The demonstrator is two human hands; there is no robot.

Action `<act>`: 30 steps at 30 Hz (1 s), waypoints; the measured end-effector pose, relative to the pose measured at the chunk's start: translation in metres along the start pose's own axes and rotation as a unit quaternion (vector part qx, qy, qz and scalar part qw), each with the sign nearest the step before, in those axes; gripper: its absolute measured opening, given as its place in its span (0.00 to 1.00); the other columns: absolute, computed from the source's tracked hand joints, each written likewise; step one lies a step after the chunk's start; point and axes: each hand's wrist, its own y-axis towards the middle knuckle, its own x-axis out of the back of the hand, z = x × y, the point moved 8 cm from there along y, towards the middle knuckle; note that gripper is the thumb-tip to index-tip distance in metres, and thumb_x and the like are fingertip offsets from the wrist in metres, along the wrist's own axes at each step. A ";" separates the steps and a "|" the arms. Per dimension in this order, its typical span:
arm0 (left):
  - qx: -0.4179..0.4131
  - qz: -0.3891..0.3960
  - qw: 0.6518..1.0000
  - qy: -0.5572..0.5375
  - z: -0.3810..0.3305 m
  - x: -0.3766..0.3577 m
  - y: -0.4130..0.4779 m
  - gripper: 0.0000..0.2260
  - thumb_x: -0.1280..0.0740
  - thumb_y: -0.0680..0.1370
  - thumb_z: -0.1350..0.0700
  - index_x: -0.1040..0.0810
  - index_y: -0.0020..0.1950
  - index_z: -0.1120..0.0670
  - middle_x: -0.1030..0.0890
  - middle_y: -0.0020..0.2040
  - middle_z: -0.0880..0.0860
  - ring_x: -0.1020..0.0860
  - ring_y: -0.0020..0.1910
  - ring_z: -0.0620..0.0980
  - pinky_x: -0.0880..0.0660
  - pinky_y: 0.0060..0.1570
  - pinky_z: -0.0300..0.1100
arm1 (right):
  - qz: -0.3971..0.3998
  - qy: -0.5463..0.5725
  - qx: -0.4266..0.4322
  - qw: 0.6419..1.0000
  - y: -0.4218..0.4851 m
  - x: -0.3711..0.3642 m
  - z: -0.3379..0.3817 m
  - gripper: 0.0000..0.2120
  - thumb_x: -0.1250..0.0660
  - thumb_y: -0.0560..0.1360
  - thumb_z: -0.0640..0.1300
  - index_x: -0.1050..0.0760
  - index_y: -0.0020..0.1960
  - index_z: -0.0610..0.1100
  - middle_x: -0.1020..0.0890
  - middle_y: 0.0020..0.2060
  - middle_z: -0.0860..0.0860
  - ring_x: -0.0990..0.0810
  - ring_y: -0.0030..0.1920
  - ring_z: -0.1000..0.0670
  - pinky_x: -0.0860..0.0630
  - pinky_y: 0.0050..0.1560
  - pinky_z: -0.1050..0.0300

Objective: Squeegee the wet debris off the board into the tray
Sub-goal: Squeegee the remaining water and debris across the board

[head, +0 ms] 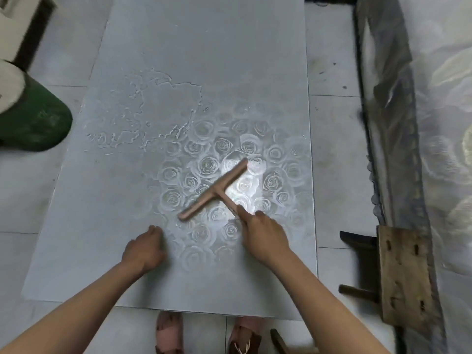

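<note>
A large grey board [209,60] lies flat on the tiled floor, with a pale rose pattern across its near right part. A ragged line of wet residue [158,108] crosses its middle left. A tan T-shaped squeegee [213,191] lies slanted on the roses, blade running from lower left to upper right. My right hand [263,233] grips its handle from the near side. My left hand [146,247] rests on the board to the left, fingers curled, holding nothing. A long dark tray [393,139] runs along the right side of the board, apart from it.
A green bucket [33,118] stands off the board's left edge, with white rolls [10,80] above it. A worn wooden stool [403,274] sits at the near right beside the tray. My two pink sandalled feet [209,333] stand at the board's near edge.
</note>
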 end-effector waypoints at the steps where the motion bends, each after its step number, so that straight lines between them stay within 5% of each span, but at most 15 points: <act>1: 0.008 0.008 1.000 0.005 0.001 0.000 0.002 0.28 0.41 0.77 0.57 0.46 0.76 0.58 0.42 0.77 0.55 0.35 0.72 0.55 0.36 0.68 0.46 | 0.001 -0.008 0.014 1.000 0.012 0.006 0.008 0.21 0.45 0.79 0.44 0.39 0.72 0.52 0.26 0.47 0.44 0.23 0.48 0.40 0.34 0.41 0.53; 9: 0.011 0.045 0.999 0.022 0.003 0.002 0.007 0.28 0.42 0.77 0.56 0.45 0.77 0.55 0.44 0.78 0.53 0.34 0.71 0.53 0.33 0.67 0.43 | 0.051 -0.094 0.017 0.994 -0.059 0.043 -0.078 0.25 0.46 0.78 0.50 0.45 0.73 0.63 0.34 0.38 0.55 0.22 0.46 0.45 0.35 0.37 0.53; 15: -0.003 0.065 0.993 -0.095 0.012 0.003 0.010 0.29 0.44 0.79 0.59 0.51 0.79 0.51 0.48 0.79 0.52 0.41 0.76 0.51 0.42 0.71 0.39 | 0.063 -0.046 0.082 0.994 0.034 0.016 0.038 0.26 0.45 0.76 0.40 0.41 0.73 0.52 0.26 0.48 0.45 0.22 0.50 0.41 0.35 0.41 0.54; 18: 0.004 -0.008 0.982 -0.187 0.030 0.013 0.009 0.26 0.42 0.78 0.64 0.40 0.76 0.53 0.38 0.76 0.53 0.37 0.74 0.51 0.41 0.71 0.40 | 0.075 -0.044 0.081 0.993 0.064 0.023 0.078 0.23 0.44 0.75 0.37 0.36 0.70 0.47 0.25 0.48 0.43 0.23 0.47 0.41 0.34 0.40 0.54; 21: 0.025 -0.109 0.966 -0.232 0.052 0.026 0.005 0.23 0.42 0.78 0.64 0.34 0.73 0.54 0.32 0.73 0.52 0.34 0.72 0.51 0.38 0.70 0.41 | 0.042 -0.057 0.074 0.995 0.041 0.043 0.051 0.24 0.46 0.76 0.40 0.40 0.71 0.53 0.33 0.38 0.50 0.26 0.42 0.43 0.36 0.39 0.54; 26: 0.060 -0.098 0.975 -0.190 0.088 0.027 0.009 0.25 0.44 0.79 0.61 0.42 0.77 0.54 0.44 0.78 0.53 0.44 0.77 0.51 0.46 0.74 0.41 | 0.112 -0.054 0.025 0.992 0.004 0.022 0.034 0.26 0.49 0.78 0.44 0.48 0.74 0.58 0.26 0.57 0.45 0.23 0.56 0.44 0.30 0.47 0.52; 30: 0.089 -0.083 0.974 -0.192 0.103 0.033 0.013 0.26 0.45 0.80 0.60 0.46 0.78 0.54 0.48 0.79 0.54 0.47 0.77 0.52 0.46 0.74 0.43 | 0.066 -0.039 0.047 0.996 0.058 0.010 0.099 0.26 0.48 0.78 0.39 0.46 0.75 0.50 0.26 0.56 0.43 0.23 0.54 0.41 0.34 0.43 0.53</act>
